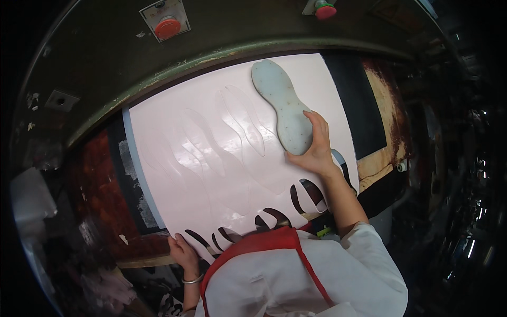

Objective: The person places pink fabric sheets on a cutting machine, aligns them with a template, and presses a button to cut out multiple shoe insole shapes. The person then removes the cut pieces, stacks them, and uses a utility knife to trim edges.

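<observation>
My right hand [315, 150] grips the near end of a pale blue-white, sole-shaped cutting die [282, 103] that lies flat on a large pale pink sheet [211, 174]. The die points away from me toward the sheet's far right corner. Faint sole-shaped outlines are pressed into the sheet to the left of the die. Along the sheet's near edge, several sole-shaped holes show the dark bed below. My left hand [184, 252], with a bangle on the wrist, holds the sheet's near left edge between fingers and thumb.
The sheet lies on a dark, rust-stained press bed [377, 132]. A green machine beam [158, 79] arches over the far side, with a red push button [167, 27] at upper left and another [325, 10] at upper right. Cluttered dark surroundings lie on the right.
</observation>
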Action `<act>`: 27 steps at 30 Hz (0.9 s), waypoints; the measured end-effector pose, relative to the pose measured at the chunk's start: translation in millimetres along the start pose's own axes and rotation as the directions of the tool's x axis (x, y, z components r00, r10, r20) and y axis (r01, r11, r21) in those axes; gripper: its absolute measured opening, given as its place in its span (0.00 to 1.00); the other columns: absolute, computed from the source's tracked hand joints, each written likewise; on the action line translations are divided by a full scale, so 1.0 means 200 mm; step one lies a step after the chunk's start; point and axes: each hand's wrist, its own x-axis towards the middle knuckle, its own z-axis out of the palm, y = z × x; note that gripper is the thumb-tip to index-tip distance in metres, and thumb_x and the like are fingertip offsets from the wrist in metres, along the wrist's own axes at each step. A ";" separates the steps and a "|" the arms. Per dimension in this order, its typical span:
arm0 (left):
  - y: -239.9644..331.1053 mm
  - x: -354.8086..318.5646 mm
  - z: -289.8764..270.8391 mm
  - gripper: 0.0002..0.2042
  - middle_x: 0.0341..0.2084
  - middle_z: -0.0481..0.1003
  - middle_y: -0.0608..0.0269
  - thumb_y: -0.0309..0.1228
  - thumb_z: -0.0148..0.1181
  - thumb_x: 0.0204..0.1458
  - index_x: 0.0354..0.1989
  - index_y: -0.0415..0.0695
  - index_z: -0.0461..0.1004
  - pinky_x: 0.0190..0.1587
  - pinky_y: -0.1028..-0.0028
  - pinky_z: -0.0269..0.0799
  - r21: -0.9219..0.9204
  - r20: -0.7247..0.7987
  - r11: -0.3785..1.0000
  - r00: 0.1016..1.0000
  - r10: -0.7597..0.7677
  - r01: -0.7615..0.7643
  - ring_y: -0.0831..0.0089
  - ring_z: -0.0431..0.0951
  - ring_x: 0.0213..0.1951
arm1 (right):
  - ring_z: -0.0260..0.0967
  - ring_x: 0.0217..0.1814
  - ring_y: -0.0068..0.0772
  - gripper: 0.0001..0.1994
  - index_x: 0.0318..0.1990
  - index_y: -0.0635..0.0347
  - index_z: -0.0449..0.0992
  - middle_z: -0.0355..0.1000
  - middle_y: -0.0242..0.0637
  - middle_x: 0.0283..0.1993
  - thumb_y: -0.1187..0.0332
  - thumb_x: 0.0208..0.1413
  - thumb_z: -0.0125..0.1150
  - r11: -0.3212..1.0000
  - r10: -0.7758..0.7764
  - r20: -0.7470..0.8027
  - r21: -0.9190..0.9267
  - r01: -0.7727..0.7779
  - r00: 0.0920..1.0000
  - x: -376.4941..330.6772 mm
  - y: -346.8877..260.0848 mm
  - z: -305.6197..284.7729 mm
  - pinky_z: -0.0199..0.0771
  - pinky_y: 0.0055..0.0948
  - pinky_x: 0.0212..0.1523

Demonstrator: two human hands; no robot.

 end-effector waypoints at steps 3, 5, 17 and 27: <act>0.03 0.03 -0.01 0.13 0.23 0.74 0.54 0.35 0.45 0.65 0.37 0.37 0.70 0.31 0.71 0.68 0.068 0.014 0.998 1.000 0.011 -0.012 0.70 0.72 0.25 | 0.51 0.64 0.58 0.48 0.63 0.61 0.55 0.55 0.55 0.60 0.69 0.27 0.73 0.998 -0.058 0.000 -0.010 0.058 0.998 0.05 0.07 0.02 0.56 0.46 0.64; 0.06 0.07 0.00 0.13 0.22 0.73 0.53 0.36 0.45 0.65 0.36 0.38 0.70 0.30 0.70 0.68 0.108 0.026 0.994 1.000 0.004 -0.007 0.68 0.72 0.24 | 0.50 0.64 0.60 0.49 0.64 0.61 0.54 0.54 0.56 0.60 0.68 0.27 0.73 0.998 -0.059 0.019 -0.001 0.059 0.998 0.10 0.10 0.03 0.55 0.47 0.65; 0.38 0.72 0.11 0.16 0.17 0.72 0.48 0.40 0.47 0.63 0.28 0.41 0.68 0.23 0.59 0.64 0.297 -0.016 0.955 1.000 -0.010 0.015 0.50 0.74 0.20 | 0.33 0.72 0.69 0.47 0.67 0.78 0.40 0.35 0.73 0.69 0.49 0.57 0.57 0.971 -0.051 -0.457 -0.232 -0.063 0.888 1.12 0.01 -0.12 0.36 0.52 0.70; 0.39 1.20 0.19 0.17 0.17 0.71 0.47 0.42 0.47 0.63 0.30 0.41 0.70 0.25 0.57 0.64 0.450 -0.031 0.893 0.999 0.010 0.005 0.47 0.73 0.22 | 0.24 0.75 0.68 0.51 0.70 0.68 0.33 0.23 0.66 0.72 0.52 0.53 0.64 0.978 0.003 -0.382 -0.190 -0.082 0.924 1.11 0.19 0.09 0.33 0.54 0.71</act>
